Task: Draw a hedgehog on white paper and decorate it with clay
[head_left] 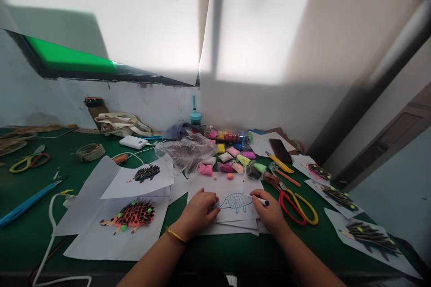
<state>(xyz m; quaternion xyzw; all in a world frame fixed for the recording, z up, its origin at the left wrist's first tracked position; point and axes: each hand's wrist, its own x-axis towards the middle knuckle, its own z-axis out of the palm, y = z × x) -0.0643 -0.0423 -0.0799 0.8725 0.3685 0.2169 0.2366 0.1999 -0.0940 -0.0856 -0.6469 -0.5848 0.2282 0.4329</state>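
Note:
My right hand (pixel 267 210) grips a white marker with a dark blue end (pixel 266 203). Its tip is close to the right side of a blue-line hedgehog drawing (pixel 235 202) on white paper (pixel 202 183). My left hand (pixel 201 210) lies on the left part of that sheet, near the drawn snout, fingers loosely bent and nothing seen in them. More sheets lie under the drawing. Beyond the paper sit several bagged lumps of coloured clay, among them a pink lump (pixel 205 169); a small orange lump (pixel 230 176) rests at the paper's top edge.
Red-and-yellow scissors (pixel 296 206) lie right of my right hand, below a yellow cutter (pixel 280 163) and a phone (pixel 280 150). Finished clay hedgehog pictures lie left (pixel 134 215) and right (pixel 368 235). A white cable (pixel 50 219) and blue tweezers (pixel 30 202) are far left.

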